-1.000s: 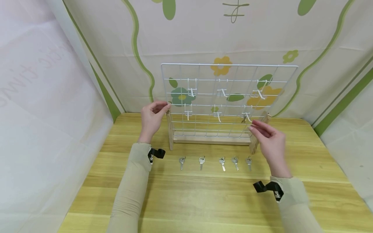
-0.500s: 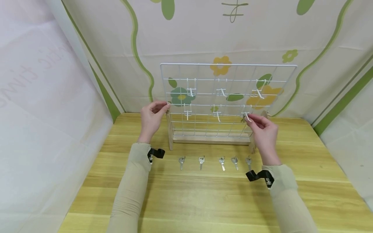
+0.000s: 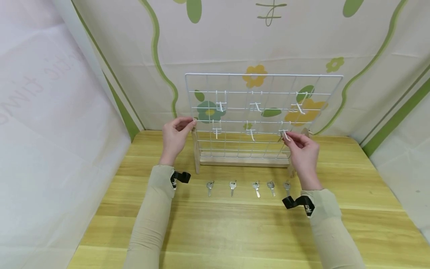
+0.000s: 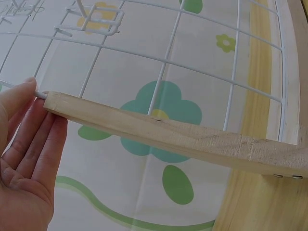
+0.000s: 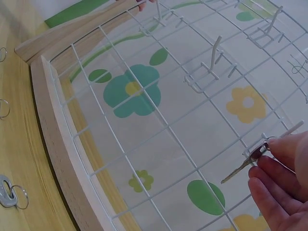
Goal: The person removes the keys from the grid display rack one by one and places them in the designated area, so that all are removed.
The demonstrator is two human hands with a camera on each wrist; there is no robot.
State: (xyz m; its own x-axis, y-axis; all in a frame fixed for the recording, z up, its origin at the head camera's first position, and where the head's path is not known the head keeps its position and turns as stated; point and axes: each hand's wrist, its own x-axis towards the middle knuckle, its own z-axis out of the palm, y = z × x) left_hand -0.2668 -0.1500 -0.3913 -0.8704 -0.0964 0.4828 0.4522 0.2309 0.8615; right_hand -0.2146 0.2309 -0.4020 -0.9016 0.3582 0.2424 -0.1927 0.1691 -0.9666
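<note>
My left hand (image 3: 175,137) pinches the left edge of a white wire grid (image 3: 263,75) where it meets the top of a wooden side post (image 4: 110,115). With thumb and fingers, my right hand (image 3: 306,157) pinches a silver key (image 5: 239,169) by its ring end. The key's blade points away from the fingertips, towards the grid. Right beside this hand is the lower right white hook (image 3: 286,135), whose prong sticks out past the thumb. Fingers partly hide the key ring, so whether it is around the prong I cannot tell.
Several keys with rings, one of them a silver key (image 3: 233,186), lie in a row on the wooden table (image 3: 235,228) before the stand's wooden base (image 3: 243,161). More white hooks hang on the grid, including the upper middle hook (image 3: 257,106). A patterned cloth (image 3: 215,45) stands behind.
My right hand has moved left and slightly up, bringing the key in close at the lower right hook. It has hardly moved in the last half second. My left hand has stayed put.
</note>
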